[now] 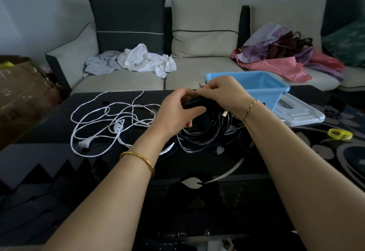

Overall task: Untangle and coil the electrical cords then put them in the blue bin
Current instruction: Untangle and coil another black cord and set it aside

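Black cord [205, 132], coiled, rests on the desk [197, 171] with the left hand [175, 108] in a grip round its upper loops. The right hand [223, 94] pinches a pale strip [198, 90] at the coil's top. The bin [276, 88] sits just behind the right hand, the nearer one. White cord [102, 116] lies tangled to the left.

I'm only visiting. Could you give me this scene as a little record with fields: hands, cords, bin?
Left hand: grips the coiled black cord
Right hand: pinches a small pale strip at the coil's top
White cord: loose and looped on the table, uncoiled
Blue bin: beyond the hands, no cord seen inside
Stage: black cord coiled, nothing binned yet
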